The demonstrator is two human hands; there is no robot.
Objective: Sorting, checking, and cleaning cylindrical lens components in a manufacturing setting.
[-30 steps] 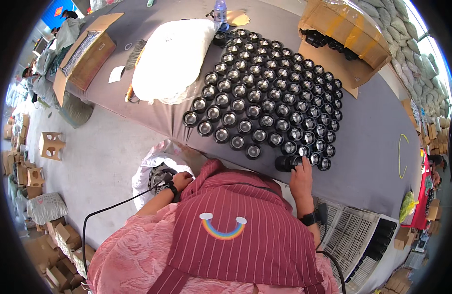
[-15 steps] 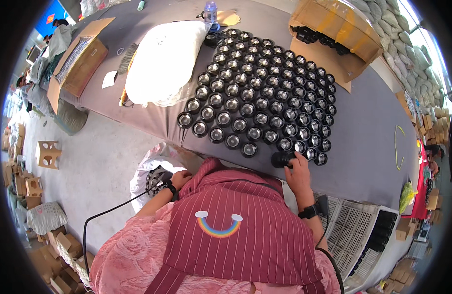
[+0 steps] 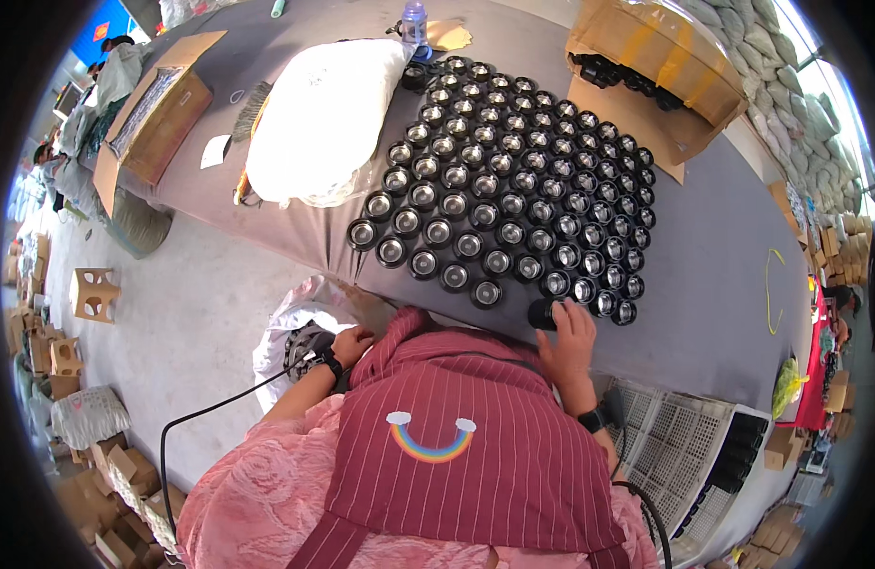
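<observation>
At the near edge of the grey-covered table, my right hand (image 3: 570, 337) has its thumb and fingers closed round a black round part (image 3: 542, 314). The part lies tipped on its side, just in front of rows of matching black round parts (image 3: 469, 245) with shiny, clear-looking centres. My left hand (image 3: 351, 345) is lower down beside my apron, its fingers curled together; whatever they may hold is hidden. Next to that hand, a white plastic bag (image 3: 272, 341) stands open with dark parts (image 3: 307, 346) inside.
A filled white sack (image 3: 314, 123) and a brush (image 3: 251, 112) lie left of the rows. One open carton (image 3: 656, 66) with black parts is at the far right, another carton (image 3: 158, 123) at the far left. White plastic crates (image 3: 660, 436) stand below the table's right side.
My right hand has shifted slightly left and down, its fingers now over the side of the black part. My left hand stays beside the bag. The whole view has tilted slightly.
</observation>
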